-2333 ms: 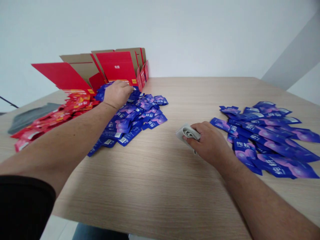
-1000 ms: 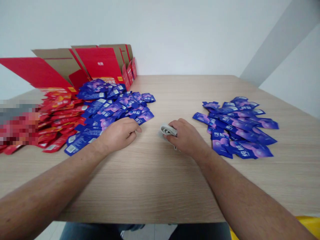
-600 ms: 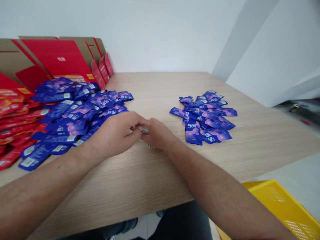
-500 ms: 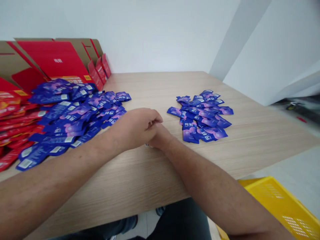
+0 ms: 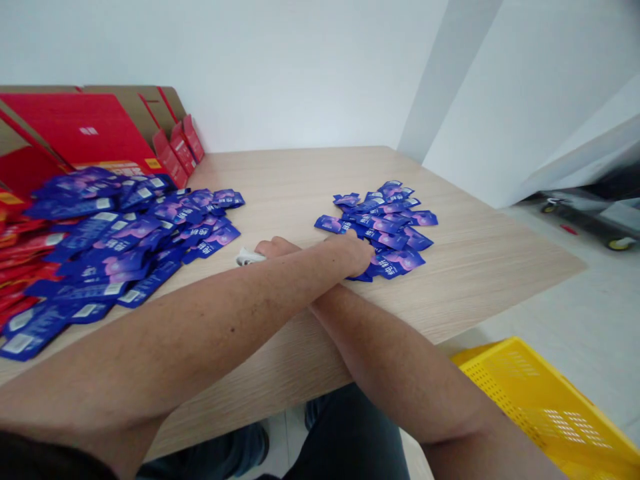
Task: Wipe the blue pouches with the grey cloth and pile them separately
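My left forearm crosses over my right one. My left hand point(image 5: 356, 255) lies at the near left edge of a loose pile of blue-purple sachets point(image 5: 393, 237) with pink printing, its fingers curled and their tips hidden. It touches the pile; what it grips, if anything, does not show. My right hand point(image 5: 277, 247), partly hidden behind the left forearm, is closed on a small white-grey object point(image 5: 249, 257) that sticks out to the left; its kind is not clear. A larger heap of the same blue sachets point(image 5: 120, 247) lies to the left.
Red packets point(image 5: 30, 260) lie at the far left beside the blue heap. Red and brown cardboard boxes point(image 5: 107, 130) stand behind them against the wall. A yellow perforated crate point(image 5: 545, 407) is below the right table edge. A wheeled trolley point(image 5: 590, 217) stands on the floor.
My hands were together in mid-table. Now my left hand has moved right to the sachet pile, and my right hand has gone left beneath it, showing the white-grey object. The view has shifted right.
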